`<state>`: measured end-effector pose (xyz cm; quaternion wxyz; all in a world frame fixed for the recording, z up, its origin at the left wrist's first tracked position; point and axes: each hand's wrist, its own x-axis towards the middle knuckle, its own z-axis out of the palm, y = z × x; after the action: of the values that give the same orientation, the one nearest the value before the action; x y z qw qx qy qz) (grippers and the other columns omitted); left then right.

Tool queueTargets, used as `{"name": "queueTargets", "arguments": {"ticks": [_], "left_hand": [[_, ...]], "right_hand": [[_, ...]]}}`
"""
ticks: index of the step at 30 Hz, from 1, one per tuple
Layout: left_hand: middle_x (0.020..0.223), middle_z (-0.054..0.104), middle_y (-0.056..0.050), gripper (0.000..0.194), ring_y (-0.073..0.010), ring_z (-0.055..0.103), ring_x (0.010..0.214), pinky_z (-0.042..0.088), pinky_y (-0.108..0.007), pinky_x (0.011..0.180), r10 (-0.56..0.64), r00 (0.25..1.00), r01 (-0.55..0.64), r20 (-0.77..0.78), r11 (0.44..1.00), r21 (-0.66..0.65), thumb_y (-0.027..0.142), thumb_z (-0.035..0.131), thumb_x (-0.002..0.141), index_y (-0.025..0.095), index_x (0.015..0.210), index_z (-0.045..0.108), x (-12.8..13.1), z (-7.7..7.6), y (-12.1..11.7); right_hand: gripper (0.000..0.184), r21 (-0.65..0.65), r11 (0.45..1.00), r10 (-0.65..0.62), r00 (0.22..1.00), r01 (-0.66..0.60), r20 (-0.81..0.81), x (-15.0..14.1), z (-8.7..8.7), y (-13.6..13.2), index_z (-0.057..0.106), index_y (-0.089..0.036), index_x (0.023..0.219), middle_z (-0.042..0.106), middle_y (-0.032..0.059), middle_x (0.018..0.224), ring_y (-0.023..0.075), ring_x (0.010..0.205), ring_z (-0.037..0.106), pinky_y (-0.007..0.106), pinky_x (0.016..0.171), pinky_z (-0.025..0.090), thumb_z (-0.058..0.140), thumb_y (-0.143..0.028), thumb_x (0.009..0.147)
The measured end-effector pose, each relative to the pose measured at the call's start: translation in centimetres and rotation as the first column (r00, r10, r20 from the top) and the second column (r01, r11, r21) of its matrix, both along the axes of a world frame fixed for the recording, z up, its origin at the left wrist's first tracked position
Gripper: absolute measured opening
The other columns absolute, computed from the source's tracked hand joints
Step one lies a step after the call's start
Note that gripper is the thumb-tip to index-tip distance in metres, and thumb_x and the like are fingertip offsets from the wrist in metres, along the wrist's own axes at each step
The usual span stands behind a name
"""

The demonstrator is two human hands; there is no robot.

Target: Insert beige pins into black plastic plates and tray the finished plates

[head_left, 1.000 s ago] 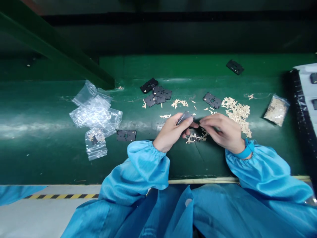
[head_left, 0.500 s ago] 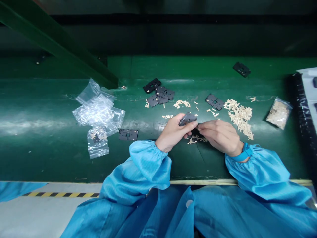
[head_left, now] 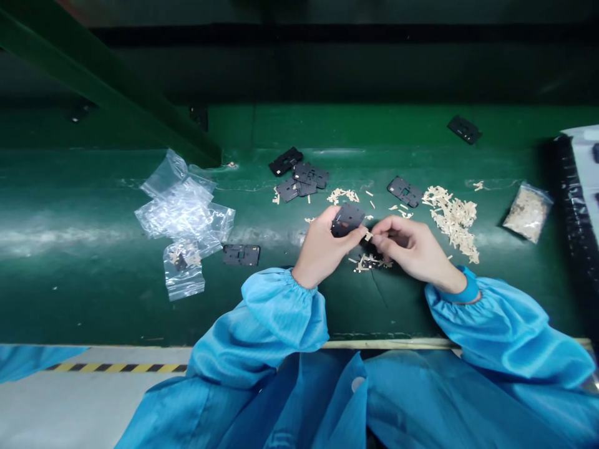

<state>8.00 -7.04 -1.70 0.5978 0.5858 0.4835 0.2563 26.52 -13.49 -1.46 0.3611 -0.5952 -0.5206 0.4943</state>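
My left hand [head_left: 322,246] is closed around a black plastic plate [head_left: 349,219], tilted, with its thumb along the lower edge. A small cream-coloured piece [head_left: 368,236] sits between the left thumb and the fingertips of my right hand [head_left: 409,246], which pinch its right end. Whether the piece is also joined to the plate cannot be made out. Below the hands, more cream pieces and dark bits lie in a small pile [head_left: 369,263] on the green table [head_left: 290,312].
Several black plates [head_left: 304,178] overlap beyond my left hand; single ones [head_left: 241,254] lie around. A large heap of cream pieces [head_left: 453,218] is right of my right hand, beyond it a filled clear bag [head_left: 528,213]. Clear plastic bags [head_left: 182,206] lie left, near a green post [head_left: 140,93].
My left hand has turned the plate more upright and moved slightly left. My right hand has rolled, its fingers spreading a little, and the cream piece now shows at its fingertips.
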Motion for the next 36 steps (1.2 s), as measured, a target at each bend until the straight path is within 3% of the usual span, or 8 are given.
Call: {"name": "queueTargets", "arguments": {"ticks": [3,5,11,15,23,29,33,36], "left_hand": [[0.087,0.073,-0.002,0.022,-0.0179,0.068,0.082,0.055,-0.031,0.074,0.013,1.000,-0.012,-0.023,0.999,0.029,0.032,0.075,0.083,0.019,0.097,0.066,0.2,-0.1,-0.2],[0.093,0.075,-0.002,0.021,-0.0188,0.070,0.087,0.056,-0.032,0.079,0.034,0.999,-0.031,-0.042,0.998,0.062,0.032,0.074,0.084,0.019,0.099,0.066,0.3,-0.3,-0.4],[0.106,0.076,-0.001,0.033,-0.0182,0.071,0.099,0.055,-0.032,0.091,0.171,0.982,-0.142,-0.076,0.944,0.297,0.028,0.077,0.084,0.024,0.113,0.063,0.6,-0.6,-1.9],[0.111,0.077,-0.001,0.026,-0.0174,0.073,0.102,0.056,-0.032,0.095,0.163,0.978,-0.095,-0.131,0.904,0.416,0.032,0.068,0.094,0.026,0.119,0.063,0.4,-0.3,-2.7],[0.117,0.077,0.001,0.031,-0.0171,0.074,0.108,0.056,-0.030,0.098,0.102,0.972,-0.007,-0.212,0.913,0.408,0.031,0.071,0.092,0.027,0.122,0.063,0.3,-0.3,-2.4],[0.109,0.079,0.002,0.029,-0.0162,0.076,0.098,0.059,-0.028,0.090,0.122,0.967,-0.004,-0.225,0.886,0.463,0.029,0.072,0.090,0.027,0.119,0.065,0.4,-0.9,-2.3],[0.106,0.079,0.001,0.028,-0.0159,0.076,0.095,0.058,-0.027,0.086,0.140,0.960,0.001,-0.242,0.865,0.501,0.029,0.072,0.090,0.027,0.117,0.067,0.3,-0.9,-2.1],[0.100,0.079,0.001,0.029,-0.0162,0.076,0.088,0.058,-0.027,0.081,0.221,0.939,-0.061,-0.265,0.861,0.504,0.028,0.072,0.089,0.026,0.118,0.067,0.0,-0.8,-1.3]], "right_hand": [[0.023,-0.011,0.998,-0.057,0.997,0.056,-0.055,-0.5,-0.5,-0.2,0.067,-0.020,0.088,0.061,-0.0007,0.069,0.0116,0.054,0.054,0.026,0.048,0.045,0.069,-0.042,0.092],[0.017,0.050,0.994,-0.093,0.995,0.094,-0.026,-0.7,-0.7,-0.3,0.067,-0.020,0.087,0.064,0.0010,0.073,0.0130,0.059,0.057,0.027,0.051,0.047,0.068,-0.037,0.092],[0.007,0.329,0.941,-0.174,0.948,0.080,0.267,-1.2,-0.7,-0.4,0.067,-0.022,0.082,0.065,0.0027,0.077,0.0156,0.066,0.058,0.029,0.055,0.047,0.066,-0.018,0.088],[0.010,0.395,0.914,-0.239,0.905,0.087,0.353,-1.4,-0.5,-0.5,0.065,-0.023,0.081,0.064,0.0018,0.075,0.0152,0.062,0.056,0.030,0.055,0.048,0.065,-0.017,0.089],[0.011,0.519,0.853,-0.213,0.875,-0.050,0.434,-1.4,-0.5,-0.9,0.068,-0.023,0.090,0.070,0.0050,0.084,0.0175,0.072,0.064,0.031,0.062,0.052,0.062,-0.014,0.093],[0.012,0.570,0.809,-0.203,0.842,-0.143,0.500,-1.3,-0.6,-1.0,0.068,-0.021,0.091,0.071,0.0051,0.084,0.0168,0.074,0.065,0.030,0.064,0.053,0.060,-0.012,0.094],[0.012,0.559,0.816,-0.173,0.860,-0.148,0.481,-1.1,-0.3,-0.9,0.067,-0.020,0.090,0.070,0.0047,0.084,0.0161,0.073,0.064,0.029,0.064,0.052,0.061,-0.010,0.092],[0.012,0.531,0.841,-0.173,0.876,-0.107,0.451,-0.2,0.0,-0.4,0.065,-0.020,0.087,0.068,0.0032,0.083,0.0159,0.072,0.063,0.029,0.064,0.050,0.062,-0.009,0.089]]}}
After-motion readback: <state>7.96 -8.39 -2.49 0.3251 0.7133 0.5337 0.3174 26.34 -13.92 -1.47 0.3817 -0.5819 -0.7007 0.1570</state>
